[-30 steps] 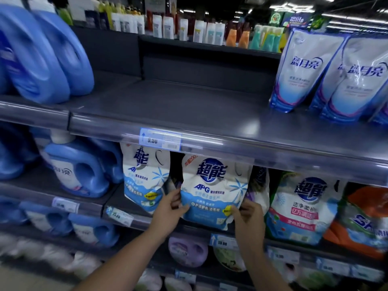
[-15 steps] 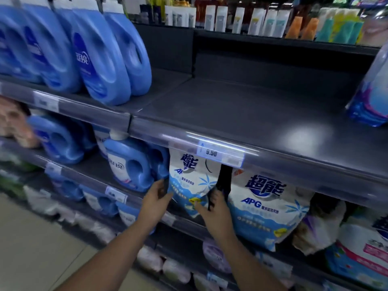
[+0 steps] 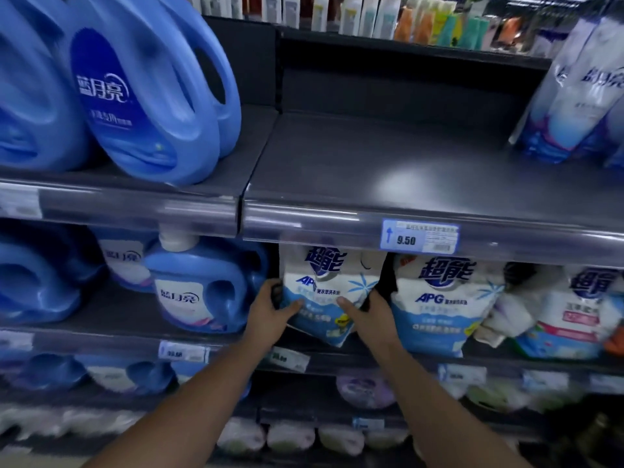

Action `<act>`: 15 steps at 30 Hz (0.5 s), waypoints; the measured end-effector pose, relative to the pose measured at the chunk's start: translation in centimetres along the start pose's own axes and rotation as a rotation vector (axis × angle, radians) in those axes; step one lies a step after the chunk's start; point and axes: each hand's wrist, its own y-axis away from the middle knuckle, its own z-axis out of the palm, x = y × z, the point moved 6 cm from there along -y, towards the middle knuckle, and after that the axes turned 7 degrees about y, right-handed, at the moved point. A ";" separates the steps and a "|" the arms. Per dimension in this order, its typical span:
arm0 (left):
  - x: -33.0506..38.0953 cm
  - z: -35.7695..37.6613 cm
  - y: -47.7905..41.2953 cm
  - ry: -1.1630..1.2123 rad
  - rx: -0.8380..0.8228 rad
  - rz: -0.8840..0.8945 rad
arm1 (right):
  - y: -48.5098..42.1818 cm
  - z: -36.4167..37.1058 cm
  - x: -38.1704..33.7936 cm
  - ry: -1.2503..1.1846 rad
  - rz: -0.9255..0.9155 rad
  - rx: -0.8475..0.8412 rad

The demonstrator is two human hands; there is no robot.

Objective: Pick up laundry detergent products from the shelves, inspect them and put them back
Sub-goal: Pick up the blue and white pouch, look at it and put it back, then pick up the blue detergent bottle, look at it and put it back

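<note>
A white and blue detergent pouch (image 3: pixel 329 285) stands on the middle shelf (image 3: pixel 111 324) under the price rail. My left hand (image 3: pixel 273 314) grips its left edge, thumb on the front and fingers behind. My right hand (image 3: pixel 366 314) grips its right edge the same way. A second, matching pouch (image 3: pixel 439 302) stands just to the right, untouched.
Blue detergent jugs (image 3: pixel 199 292) stand left of the pouch on the same shelf, and bigger blue jugs (image 3: pixel 135 92) on the shelf above. A 9.50 price tag (image 3: pixel 420 236) sits on the upper rail. More pouches (image 3: pixel 580 92) stand top right; lower shelves hold blurred packs.
Both hands left the right pouch and moved left to the other pouch. They now hold it by both edges. The camera view has swung left and closer.
</note>
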 end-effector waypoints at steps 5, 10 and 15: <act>0.3 -0.9 1.6 -0.111 0.134 0.086 | -0.1 -0.5 -0.6 -0.005 -0.024 -0.006; 1.4 -0.9 2.7 -0.179 0.061 0.139 | -0.2 -0.4 -0.1 -0.049 -0.010 0.024; 1.6 -2.2 3.4 -0.157 -0.026 0.161 | 0.9 -0.3 0.4 -0.012 -0.021 0.123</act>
